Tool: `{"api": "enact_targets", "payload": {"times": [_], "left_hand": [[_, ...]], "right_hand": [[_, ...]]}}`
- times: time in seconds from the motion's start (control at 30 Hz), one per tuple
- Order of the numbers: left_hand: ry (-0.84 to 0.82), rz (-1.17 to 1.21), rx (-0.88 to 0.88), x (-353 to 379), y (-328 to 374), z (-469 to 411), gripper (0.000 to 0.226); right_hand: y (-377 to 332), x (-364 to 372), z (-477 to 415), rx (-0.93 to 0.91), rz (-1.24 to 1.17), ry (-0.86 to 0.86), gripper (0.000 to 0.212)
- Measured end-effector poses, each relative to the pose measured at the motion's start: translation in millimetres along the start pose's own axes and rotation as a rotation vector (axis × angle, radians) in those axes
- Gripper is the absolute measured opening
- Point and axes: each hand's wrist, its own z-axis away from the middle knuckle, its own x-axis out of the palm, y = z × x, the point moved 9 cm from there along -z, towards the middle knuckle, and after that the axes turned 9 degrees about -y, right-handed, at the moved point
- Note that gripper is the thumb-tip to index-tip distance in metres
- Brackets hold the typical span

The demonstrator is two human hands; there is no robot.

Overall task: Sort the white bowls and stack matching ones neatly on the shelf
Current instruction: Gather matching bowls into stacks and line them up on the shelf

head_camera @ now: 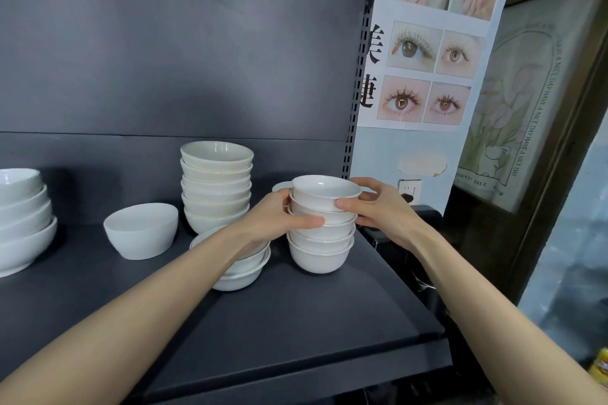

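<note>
A stack of several small white bowls (320, 253) stands on the dark shelf (296, 322) near its right end. My left hand (279, 215) grips the stack's upper bowls from the left, thumb across the front. My right hand (378, 204) holds the top bowl (324, 189) from the right, thumb on its front rim. Behind and to the left rises a taller stack of cream-white bowls (217, 184). A low stack of wide bowls (243, 270) sits partly under my left forearm. A single white bowl (141, 230) stands alone further left.
A stack of larger white bowls (23, 220) sits at the left edge of the shelf. Another small bowl's rim (279, 187) peeks out behind my left hand. The shelf's perforated upright (357, 92) and a poster (427, 52) bound the right side.
</note>
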Motion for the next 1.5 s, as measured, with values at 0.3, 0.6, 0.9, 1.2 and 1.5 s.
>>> {"api": "enact_targets", "payload": {"times": [0.3,0.6,0.9,1.2,1.5], "left_hand": [[0.360,-0.089,0.021,18.5,-6.3,39.7,0.064],[0.477,-0.075,-0.031,50.2,-38.3,59.7,0.065],[0.437,-0.028,-0.098,51.8,-54.0,37.7,0.102],[0.541,-0.082,-0.116,46.9,-49.6,42.8,0.090],[0.579,-0.116,0.011,49.9,4.9,68.5,0.075]], "right_hand": [[4.9,2.7,6.4,0.014,0.009,-0.083,0.094],[30.0,11.7,14.3,0.042,0.036,-0.185,0.080],[41.3,18.2,5.7,0.044,-0.020,-0.237,0.075],[40.6,13.5,14.8,0.025,-0.040,-0.151,0.069],[-14.0,6.1,46.5,-0.078,-0.012,-0.142,0.063]]}}
